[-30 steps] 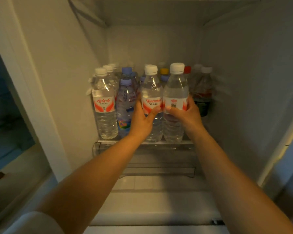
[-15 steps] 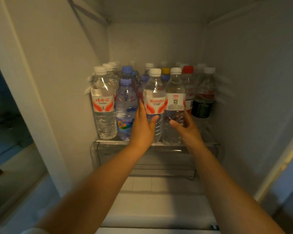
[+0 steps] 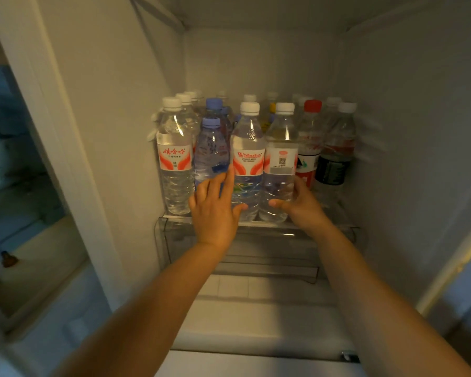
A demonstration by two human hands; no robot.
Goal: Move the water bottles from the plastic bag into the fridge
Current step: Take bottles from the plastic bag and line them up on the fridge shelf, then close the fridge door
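Observation:
Two clear water bottles stand side by side at the front of the fridge shelf [image 3: 324, 230]. One has a red and white Wahaha label [image 3: 247, 148], the other a white label with a code [image 3: 282, 144]. My left hand [image 3: 215, 210] is spread with straight fingers just left of the Wahaha bottle, and its thumb touches the bottle's lower part. My right hand [image 3: 299, 205] wraps the lower part of the white-label bottle, thumb in front and fingers at its right side. The plastic bag is out of view.
Several more bottles fill the shelf: a white-capped one [image 3: 174, 159] at the left, a blue-capped one [image 3: 211, 151], a red-capped one [image 3: 309, 148] and a dark-labelled one [image 3: 335, 161] at the right. The fridge walls close in on both sides. A clear drawer [image 3: 256, 254] sits below the shelf.
Both bottles went further back onto the shelf and now stand there. My hands slid down from the labels to the bottles' lower parts, and my left hand opened off the Wahaha bottle.

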